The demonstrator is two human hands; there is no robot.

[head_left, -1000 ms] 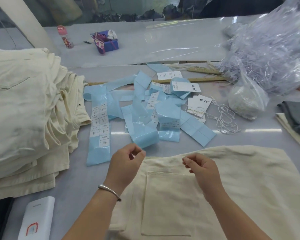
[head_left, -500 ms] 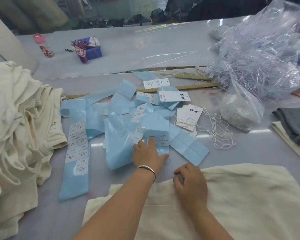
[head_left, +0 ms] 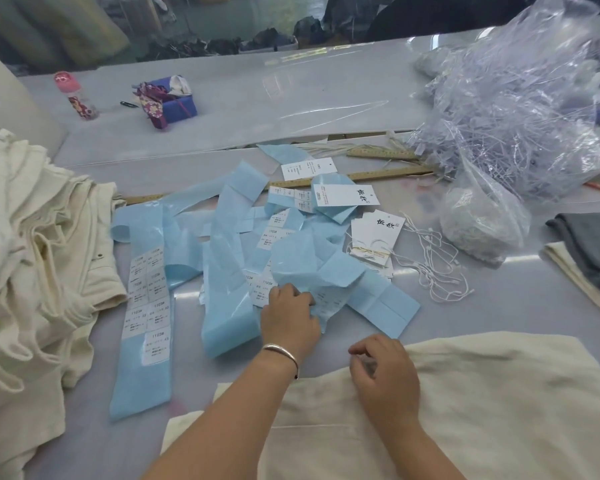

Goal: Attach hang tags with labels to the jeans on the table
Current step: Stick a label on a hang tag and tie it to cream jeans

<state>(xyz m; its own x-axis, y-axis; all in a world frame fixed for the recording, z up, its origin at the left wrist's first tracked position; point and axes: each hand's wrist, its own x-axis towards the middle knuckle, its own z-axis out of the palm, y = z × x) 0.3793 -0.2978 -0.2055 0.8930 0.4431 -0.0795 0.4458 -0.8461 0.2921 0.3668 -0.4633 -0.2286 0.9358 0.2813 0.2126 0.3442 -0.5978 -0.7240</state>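
Gripping a crumpled blue label sheet (head_left: 312, 271), the left hand (head_left: 290, 322) has its fingers curled round the sheet's lower edge amid the pile of blue label strips (head_left: 219, 258). The wrist carries a silver bangle (head_left: 280, 351). The right hand (head_left: 385, 372) rests at the upper edge of the cream jeans (head_left: 482, 403), which lie flat on the table (head_left: 520, 299) directly before the person; its fingers are curled, but whether they pinch the cloth cannot be told. A bundle of white hang tags (head_left: 374, 237) lies just behind the blue sheets, with loose white strings (head_left: 430, 265) beside it. A long strip with printed stickers (head_left: 146, 320) lies to the left, close to a heap of cream jeans (head_left: 32, 254). Two wooden rulers (head_left: 378, 176) lie behind the strips. A clear plastic bag (head_left: 520, 105) occupies the far right.
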